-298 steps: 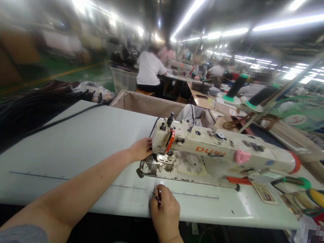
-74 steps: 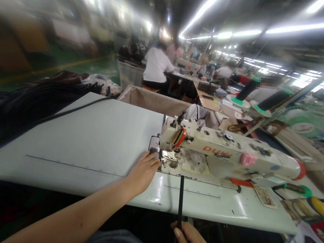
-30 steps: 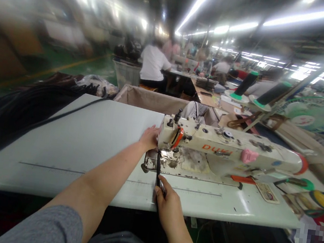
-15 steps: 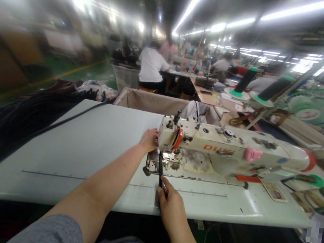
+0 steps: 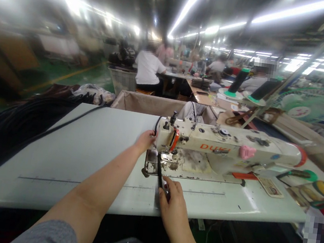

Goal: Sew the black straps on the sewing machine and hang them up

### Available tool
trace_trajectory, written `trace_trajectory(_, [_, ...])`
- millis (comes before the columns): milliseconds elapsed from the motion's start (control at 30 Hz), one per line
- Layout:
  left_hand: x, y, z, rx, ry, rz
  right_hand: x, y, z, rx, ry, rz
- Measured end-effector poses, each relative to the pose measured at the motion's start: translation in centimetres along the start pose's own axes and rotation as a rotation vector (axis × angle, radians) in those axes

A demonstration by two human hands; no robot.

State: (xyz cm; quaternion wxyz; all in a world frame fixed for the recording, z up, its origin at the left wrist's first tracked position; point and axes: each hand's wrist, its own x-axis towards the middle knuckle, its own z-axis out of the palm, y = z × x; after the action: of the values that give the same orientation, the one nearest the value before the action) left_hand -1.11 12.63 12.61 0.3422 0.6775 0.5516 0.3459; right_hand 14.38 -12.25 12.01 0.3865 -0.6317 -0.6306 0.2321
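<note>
Bin (image 5: 149,103) behind, sewing machine (image 5: 195,138) crowding close, left hand (image 5: 145,140) and right hand (image 5: 172,202) seemingly pinch black strap (image 5: 159,170).

- We're in a sewing workshop, factory-sized: a sewing machine (image 5: 236,147) sits up front on a pale surface (image 5: 96,140) marked with a ruler scale (image 5: 52,180)!
- Big black thread spools (image 5: 238,82) just behind!
- Further back, a person in white (image 5: 148,68) sits working!
- Tube lights (image 5: 190,7) stretch away overhead!
</note>
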Motion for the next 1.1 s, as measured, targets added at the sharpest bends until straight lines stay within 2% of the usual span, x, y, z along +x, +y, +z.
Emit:
trace_trajectory(133, [-0.7,-0.6,-1.2,-0.355,0.046,-0.076,0.0,0.4,0.0,0.034,0.108,-0.079])
trace_trajectory(233, [-2.0,-1.0,-2.6,-0.573,0.041,-0.116,0.3,0.1,0.0,0.074,0.138,-0.102])
trace_trajectory(433, [-7.0,-1.9,-5.2,-0.796,0.13,-0.189,1.4,-2.6,1.0,0.21,-0.035,-0.039])
trace_trajectory(600, [-11.9,-2.8,-6.3,-0.802,0.227,-0.165,3.1,-3.7,3.3,0.386,-0.222,0.096])
trace_trajectory(733, [-15.1,-3.5,-6.7,-0.623,0.328,-0.138,4.6,-3.3,5.4,0.523,-0.318,0.244])
trace_trajectory(900, [-18.4,-3.5,-7.1,-0.56,0.369,-0.096,6.1,-3.3,6.9,0.522,-0.34,0.251])
trace_trajectory(1100, [-21.2,-3.4,-7.5,-0.541,0.366,-0.086,7.0,-4.8,7.8,0.546,-0.395,0.214])
